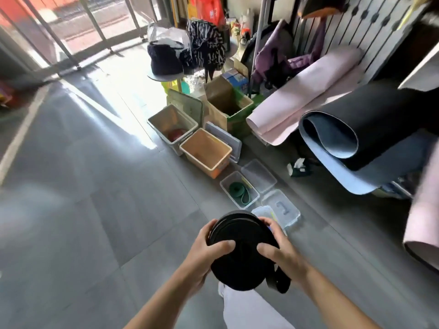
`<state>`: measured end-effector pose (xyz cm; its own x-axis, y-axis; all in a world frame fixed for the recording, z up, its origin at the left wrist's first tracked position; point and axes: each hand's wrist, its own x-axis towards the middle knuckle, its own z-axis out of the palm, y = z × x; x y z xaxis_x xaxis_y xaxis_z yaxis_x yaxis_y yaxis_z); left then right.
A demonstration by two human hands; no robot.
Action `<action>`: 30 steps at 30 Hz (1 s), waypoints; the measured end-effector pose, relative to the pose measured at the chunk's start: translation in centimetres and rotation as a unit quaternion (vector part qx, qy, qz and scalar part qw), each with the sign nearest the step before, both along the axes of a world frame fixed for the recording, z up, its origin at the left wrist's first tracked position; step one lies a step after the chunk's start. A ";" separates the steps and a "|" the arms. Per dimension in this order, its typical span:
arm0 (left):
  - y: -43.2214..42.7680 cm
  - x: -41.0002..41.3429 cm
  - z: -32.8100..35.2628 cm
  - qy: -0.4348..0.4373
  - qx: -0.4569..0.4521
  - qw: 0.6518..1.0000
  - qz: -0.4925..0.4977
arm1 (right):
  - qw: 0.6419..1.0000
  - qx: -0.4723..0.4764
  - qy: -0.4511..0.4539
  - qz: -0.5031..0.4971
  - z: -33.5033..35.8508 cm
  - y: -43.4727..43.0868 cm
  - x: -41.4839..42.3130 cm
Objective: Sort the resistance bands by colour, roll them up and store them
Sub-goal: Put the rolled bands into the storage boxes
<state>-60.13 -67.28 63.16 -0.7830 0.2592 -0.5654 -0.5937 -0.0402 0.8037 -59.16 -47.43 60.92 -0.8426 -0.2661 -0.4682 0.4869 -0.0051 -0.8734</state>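
Thick black band roll (240, 257) — tail dangling; green band (236, 189) coiled in clear box (225, 189).

— Where did the light come from?
— Daylight poured through the glass doors (71, 27) at upper left, blowing out a glaring patch on the grey floor (133, 100).
— And sharpness?
— Soft throughout; edges bent and smeared, especially the right.

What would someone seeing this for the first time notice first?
The big black band roll, gripped front and centre by the left hand and right hand. Beyond it on the floor, a green band lies coiled in a clear box; a rolled black mat and pink mat fill the right side.
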 end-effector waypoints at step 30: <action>-21.2 -58.8 -12.7 -0.103 -0.115 0.951 -0.269 | 0.890 -0.078 -0.136 -0.427 -13.4 -28.6 -47.8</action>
